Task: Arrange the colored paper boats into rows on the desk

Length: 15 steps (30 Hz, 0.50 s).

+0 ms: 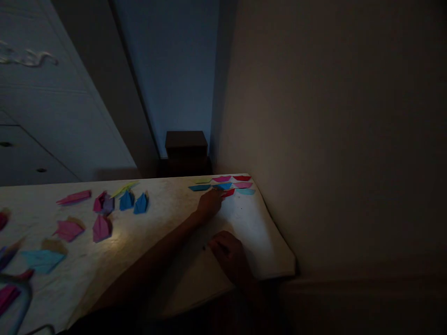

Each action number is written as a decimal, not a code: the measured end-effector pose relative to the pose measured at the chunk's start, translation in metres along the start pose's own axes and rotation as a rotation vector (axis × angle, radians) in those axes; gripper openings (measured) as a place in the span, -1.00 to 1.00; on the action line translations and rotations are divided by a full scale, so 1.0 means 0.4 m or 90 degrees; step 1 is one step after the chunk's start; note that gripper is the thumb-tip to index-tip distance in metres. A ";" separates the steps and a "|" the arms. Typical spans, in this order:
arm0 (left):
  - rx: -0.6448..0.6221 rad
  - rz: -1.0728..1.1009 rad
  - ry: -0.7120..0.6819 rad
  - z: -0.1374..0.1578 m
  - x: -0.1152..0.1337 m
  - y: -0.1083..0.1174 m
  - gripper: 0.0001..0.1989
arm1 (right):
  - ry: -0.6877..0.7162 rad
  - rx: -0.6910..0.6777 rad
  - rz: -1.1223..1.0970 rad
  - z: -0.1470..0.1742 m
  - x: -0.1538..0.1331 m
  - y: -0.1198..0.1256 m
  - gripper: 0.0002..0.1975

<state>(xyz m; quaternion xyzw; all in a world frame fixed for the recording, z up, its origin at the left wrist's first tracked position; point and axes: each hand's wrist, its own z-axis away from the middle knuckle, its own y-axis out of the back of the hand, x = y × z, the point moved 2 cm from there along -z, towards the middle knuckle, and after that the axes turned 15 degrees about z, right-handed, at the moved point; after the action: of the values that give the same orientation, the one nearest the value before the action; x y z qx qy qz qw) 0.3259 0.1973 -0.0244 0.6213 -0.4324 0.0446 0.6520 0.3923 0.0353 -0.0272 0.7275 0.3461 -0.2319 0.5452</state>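
Red folded paper piece [228,192] lies at the far right corner of the table [167,223], just below two rows of similar flat coloured pieces [223,182].

Head view: left hand [210,204] reaches out, fingertips touching the red piece; grip cannot be told in the dim light. Right hand [228,253] rests loosely curled on the tabletop, holding nothing. Judged light, thin, easily creased; best pinched at a folded edge.
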 end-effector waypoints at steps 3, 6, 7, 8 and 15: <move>-0.005 -0.015 0.006 0.005 -0.003 -0.008 -0.67 | 0.008 -0.009 0.000 0.001 -0.003 0.001 -0.79; 0.004 -0.042 -0.006 0.013 -0.001 -0.010 -0.65 | 0.016 -0.016 -0.001 0.002 -0.008 0.004 -0.78; 0.007 -0.052 -0.011 0.015 0.000 -0.009 -0.64 | 0.015 -0.018 -0.003 0.002 -0.009 0.005 -0.78; 0.009 -0.060 -0.014 0.016 0.002 -0.009 -0.64 | 0.013 -0.018 -0.004 0.002 -0.009 0.005 -0.78; 0.027 -0.037 -0.018 0.017 0.001 -0.004 -0.63 | 0.017 -0.028 0.003 0.004 -0.006 0.002 -0.78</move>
<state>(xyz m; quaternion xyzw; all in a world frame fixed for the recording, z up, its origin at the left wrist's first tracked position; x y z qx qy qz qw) 0.3237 0.1908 -0.0264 0.6477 -0.4224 0.0260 0.6335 0.3915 0.0331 -0.0254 0.7192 0.3565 -0.2128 0.5571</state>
